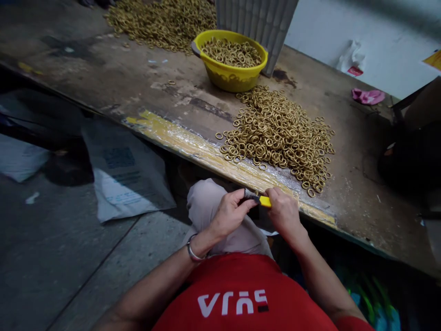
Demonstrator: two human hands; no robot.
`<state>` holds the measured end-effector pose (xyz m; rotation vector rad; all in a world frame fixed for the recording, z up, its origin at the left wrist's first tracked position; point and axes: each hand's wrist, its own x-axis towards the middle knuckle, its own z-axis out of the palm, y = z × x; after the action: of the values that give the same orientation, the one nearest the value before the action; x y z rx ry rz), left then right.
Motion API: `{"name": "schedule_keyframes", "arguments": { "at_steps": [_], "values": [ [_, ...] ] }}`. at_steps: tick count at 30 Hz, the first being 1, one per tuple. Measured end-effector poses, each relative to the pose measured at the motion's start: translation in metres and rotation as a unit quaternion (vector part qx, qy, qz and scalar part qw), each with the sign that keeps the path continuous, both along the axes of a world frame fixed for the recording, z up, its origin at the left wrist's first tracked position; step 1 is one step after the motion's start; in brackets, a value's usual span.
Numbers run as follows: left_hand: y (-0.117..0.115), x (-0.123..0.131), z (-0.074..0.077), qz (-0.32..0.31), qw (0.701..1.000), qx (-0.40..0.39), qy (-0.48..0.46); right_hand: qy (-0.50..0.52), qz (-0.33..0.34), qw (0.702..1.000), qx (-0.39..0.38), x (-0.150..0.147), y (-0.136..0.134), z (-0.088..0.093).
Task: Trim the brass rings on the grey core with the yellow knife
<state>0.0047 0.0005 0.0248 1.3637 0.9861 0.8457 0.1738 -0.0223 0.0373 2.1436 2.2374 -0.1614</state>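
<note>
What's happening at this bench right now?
A seated person holds a small yellow-and-dark tool just off the bench edge: the left hand pinches its dark end, the right hand grips near the yellow end. Exactly what the tool is, I can't tell. Loose gold-coloured rings lie heaped on the bench ahead, with more in a yellow basin and a farther pile.

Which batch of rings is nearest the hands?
The front loose heap; the batch in the yellow basin and the back heap lie farther off.
</note>
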Motion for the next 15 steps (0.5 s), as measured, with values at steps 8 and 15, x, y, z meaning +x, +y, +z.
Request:
{"name": "schedule_keyframes", "arguments": {
  "at_steps": [8,15],
  "values": [
    [-0.01,0.001,0.014,-0.133,0.991,-0.02,-0.025,-0.017,-0.08,0.995,0.049,0.024,0.049,-0.008],
    [0.021,0.005,-0.019,-0.087,0.941,-0.243,-0.218,-0.007,-0.049,0.998,0.036,0.009,0.091,-0.027]
  ]
}}
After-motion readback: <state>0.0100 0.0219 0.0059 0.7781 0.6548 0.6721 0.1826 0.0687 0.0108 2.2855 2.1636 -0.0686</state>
